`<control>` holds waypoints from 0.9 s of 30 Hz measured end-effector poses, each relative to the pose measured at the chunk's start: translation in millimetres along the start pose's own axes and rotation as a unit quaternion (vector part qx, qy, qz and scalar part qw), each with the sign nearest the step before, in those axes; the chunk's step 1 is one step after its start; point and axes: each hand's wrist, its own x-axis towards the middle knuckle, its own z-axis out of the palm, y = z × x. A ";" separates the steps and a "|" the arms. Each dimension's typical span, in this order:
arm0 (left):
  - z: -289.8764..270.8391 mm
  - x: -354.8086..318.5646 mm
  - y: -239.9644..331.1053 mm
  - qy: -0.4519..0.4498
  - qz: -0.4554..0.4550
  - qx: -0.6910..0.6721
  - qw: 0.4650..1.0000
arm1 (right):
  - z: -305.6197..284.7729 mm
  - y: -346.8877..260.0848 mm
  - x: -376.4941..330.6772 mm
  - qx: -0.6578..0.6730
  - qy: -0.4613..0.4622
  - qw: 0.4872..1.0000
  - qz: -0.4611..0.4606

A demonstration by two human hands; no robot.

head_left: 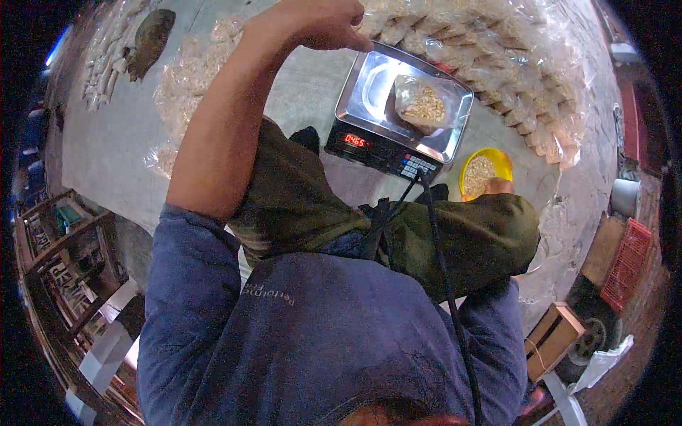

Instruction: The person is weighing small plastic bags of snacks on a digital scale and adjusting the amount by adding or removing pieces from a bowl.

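A clear plastic bag [425,104] of pale tan, nut-like pieces rests on the shiny metal pan of a digital scale [369,106]; its red display is lit. My left hand [316,25] reaches past the scale's far left corner, thumb and fingers apart, with nothing visible between them. The picture's top edge cuts off part of it. At the right, beside my knee, a yellow bowl [506,165] holds small pale pieces. My right hand [499,187] is at the bowl's near side. My knee hides much of that hand, and its fingers cannot be made out.
Many filled clear bags [497,67] lie in rows beyond and right of the scale. More bags [186,85] are at the left, near a dark brown lump [152,42]. A red crate [625,263] and a wooden box [554,339] stand far right. A dark cord hangs before me.
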 end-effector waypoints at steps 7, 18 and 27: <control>-14.9 -12.2 15.3 -0.008 -0.026 -0.038 0.999 | -83.3 -29.6 0.5 0.390 -0.184 0.902 -0.003; 21.3 24.5 -1.6 0.034 0.012 0.016 0.999 | -166.4 -387.1 -34.5 -0.139 -0.208 0.855 -0.453; -14.2 -7.7 9.0 0.001 0.013 -0.035 0.999 | -53.8 -351.9 17.2 -0.203 -0.063 0.800 -0.561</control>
